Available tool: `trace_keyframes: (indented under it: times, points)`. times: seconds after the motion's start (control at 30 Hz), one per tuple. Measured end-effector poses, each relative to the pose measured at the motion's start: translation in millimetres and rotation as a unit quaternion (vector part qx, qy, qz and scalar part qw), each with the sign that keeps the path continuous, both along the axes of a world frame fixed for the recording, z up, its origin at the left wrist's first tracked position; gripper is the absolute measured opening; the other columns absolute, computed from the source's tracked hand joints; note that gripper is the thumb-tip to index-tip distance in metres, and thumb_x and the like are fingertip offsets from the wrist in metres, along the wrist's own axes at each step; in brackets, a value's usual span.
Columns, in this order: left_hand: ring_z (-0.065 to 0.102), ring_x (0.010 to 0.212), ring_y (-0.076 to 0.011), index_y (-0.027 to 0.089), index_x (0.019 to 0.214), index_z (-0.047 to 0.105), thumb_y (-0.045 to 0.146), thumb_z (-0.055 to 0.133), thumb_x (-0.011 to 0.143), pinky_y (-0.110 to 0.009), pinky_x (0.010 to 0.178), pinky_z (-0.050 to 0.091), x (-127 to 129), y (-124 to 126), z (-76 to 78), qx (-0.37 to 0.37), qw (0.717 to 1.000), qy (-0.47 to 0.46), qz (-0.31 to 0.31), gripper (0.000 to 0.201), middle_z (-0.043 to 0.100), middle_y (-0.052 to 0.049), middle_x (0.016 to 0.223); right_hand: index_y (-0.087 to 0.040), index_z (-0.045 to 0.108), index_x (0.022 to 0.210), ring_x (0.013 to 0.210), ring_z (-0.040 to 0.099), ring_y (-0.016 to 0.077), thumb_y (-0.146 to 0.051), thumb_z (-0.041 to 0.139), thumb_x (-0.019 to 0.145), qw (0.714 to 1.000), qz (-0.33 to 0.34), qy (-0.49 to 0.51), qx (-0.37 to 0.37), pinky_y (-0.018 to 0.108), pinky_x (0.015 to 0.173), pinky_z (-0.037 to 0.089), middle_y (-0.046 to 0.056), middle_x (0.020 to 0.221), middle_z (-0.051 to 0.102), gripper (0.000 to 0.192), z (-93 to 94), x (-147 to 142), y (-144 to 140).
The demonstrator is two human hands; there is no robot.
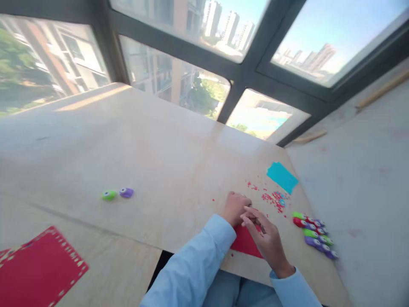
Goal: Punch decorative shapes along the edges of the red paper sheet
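Head view: left hand (pixel 235 207) curled into a loose fist, pressing on the top edge of a flat red sheet (pixel 245 243) at the table's (pixel 159 153) near edge. Right hand (pixel 266 238) lies over the sheet, fingers extended together; pinch unclear. Red confetti (pixel 271 199) at 1 o'clock, teal card (pixel 282 177) beyond. Glossy plastic punches (pixel 315 235) at 3 o'clock.
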State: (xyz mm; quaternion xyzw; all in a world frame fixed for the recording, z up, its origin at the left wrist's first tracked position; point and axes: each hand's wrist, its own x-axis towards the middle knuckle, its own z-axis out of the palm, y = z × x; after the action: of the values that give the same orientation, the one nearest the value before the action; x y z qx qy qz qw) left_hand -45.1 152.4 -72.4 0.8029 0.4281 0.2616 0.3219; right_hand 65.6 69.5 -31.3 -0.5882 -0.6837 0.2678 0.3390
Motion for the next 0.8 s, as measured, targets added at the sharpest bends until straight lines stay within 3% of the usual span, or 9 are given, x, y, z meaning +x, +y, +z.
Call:
trace_keyframes:
  times: [0.07,0.23,0.37,0.47,0.63,0.73,0.8]
  points:
    - [0.064,0.090,-0.0202,0.016,0.083,0.072,0.026,0.050,0.092,-0.042,0.092,0.042,4.1,4.2,-1.8,0.003,1.000,0.022,0.008,0.026,0.071,-0.011,0.088,-0.017,0.063,0.119,0.078,0.070,0.0180,-0.043,0.056,0.091,0.998,-0.061,0.002,-0.003,0.032,0.076,0.059,0.010,0.098,0.072,0.038,-2.7,38.4,-9.0]
    - [0.063,0.092,-0.0200,0.019,0.089,0.073,0.024,0.048,0.093,-0.038,0.090,0.038,6.7,6.3,-1.9,0.013,0.998,0.059,0.018,0.026,0.072,-0.009,0.094,-0.014,0.060,0.122,0.075,0.067,0.0173,-0.045,0.058,0.083,0.972,-0.228,-0.049,0.001,0.033,0.070,0.056,0.013,0.113,0.066,0.050,-17.9,129.1,-27.4]
    - [0.064,0.093,-0.0190,0.021,0.091,0.073,0.026,0.049,0.094,-0.035,0.088,0.036,4.8,5.7,-0.6,0.025,0.997,0.077,0.021,0.025,0.073,-0.007,0.096,-0.013,0.058,0.127,0.064,0.063,0.0163,-0.043,0.057,0.076,0.953,-0.293,-0.068,-0.033,0.034,0.066,0.052,0.010,0.100,0.067,0.059,-32.2,175.3,-29.5]
    - [0.064,0.093,-0.0186,0.021,0.092,0.072,0.028,0.049,0.094,-0.034,0.087,0.036,4.7,6.5,-0.7,0.031,0.996,0.085,0.020,0.025,0.073,-0.006,0.096,-0.013,0.057,0.131,0.060,0.060,0.0160,-0.039,0.054,0.077,0.951,-0.291,-0.070,-0.071,0.032,0.066,0.049,0.004,0.085,0.066,0.060,-35.9,185.5,-20.9]
    - [0.065,0.094,-0.0191,0.023,0.094,0.072,0.030,0.048,0.094,-0.035,0.088,0.036,4.5,7.8,0.2,0.033,0.995,0.091,0.019,0.025,0.073,-0.004,0.098,-0.007,0.049,0.140,0.065,0.057,0.0185,-0.031,0.050,0.081,0.945,-0.286,-0.130,-0.093,0.030,0.067,0.043,-0.001,0.065,0.059,0.064,-33.5,177.2,-0.5]
    - [0.065,0.095,-0.0194,0.023,0.095,0.072,0.030,0.048,0.094,-0.036,0.089,0.036,3.9,8.1,2.2,0.029,0.995,0.092,0.016,0.025,0.073,-0.003,0.098,-0.008,0.049,0.140,0.072,0.059,0.0197,-0.030,0.051,0.081,0.941,-0.296,-0.141,-0.087,0.032,0.074,0.044,0.000,0.068,0.060,0.062,-35.7,171.4,4.0]
    - [0.065,0.096,-0.0194,0.022,0.095,0.072,0.031,0.047,0.094,-0.036,0.089,0.036,3.5,8.2,3.4,0.028,0.995,0.091,0.017,0.026,0.073,-0.003,0.098,-0.010,0.055,0.132,0.080,0.060,0.0207,-0.031,0.051,0.082,0.945,-0.291,-0.137,-0.056,0.034,0.082,0.046,0.004,0.080,0.064,0.055,-38.1,168.7,1.7]
